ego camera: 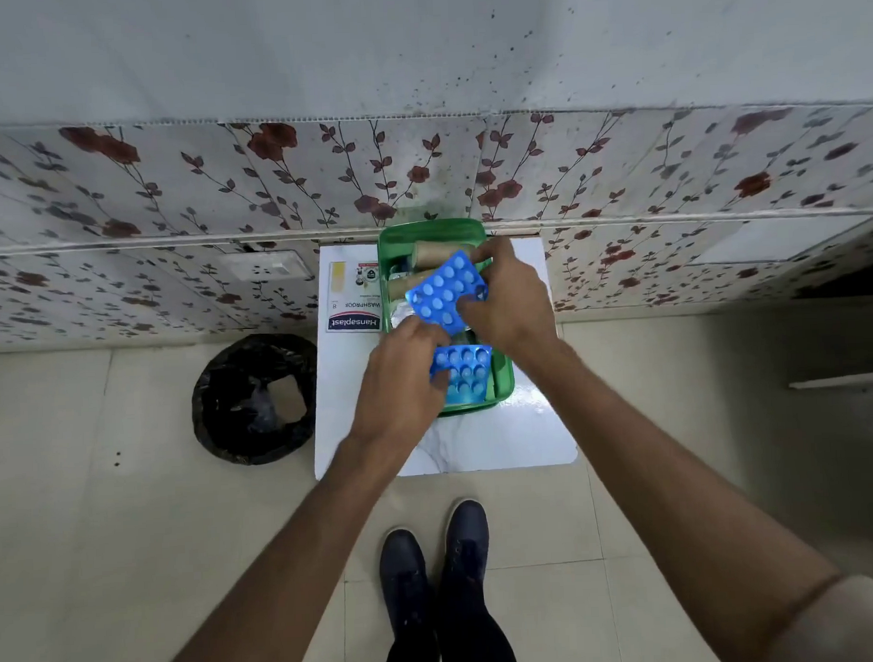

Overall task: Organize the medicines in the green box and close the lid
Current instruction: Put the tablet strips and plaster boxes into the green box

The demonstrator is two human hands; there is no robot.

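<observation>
The green box (504, 378) stands open on a small white table (488, 443), and its green lid (431, 230) leans upright at the far end. Inside lie brown bandage rolls (434, 251) and silver foil strips (400, 316). My right hand (510, 298) grips a blue blister strip (445, 291) above the box's middle. My left hand (401, 381) pinches that strip's near corner with its fingertips and rests on a second blue blister strip (463, 374) lying in the near end of the box.
A Hansaplast plaster packet (352, 296) lies on the table left of the box. A black-lined waste bin (256, 399) stands on the floor to the left. A floral-papered wall runs right behind the table. My shoes (433, 568) are on the tiled floor below.
</observation>
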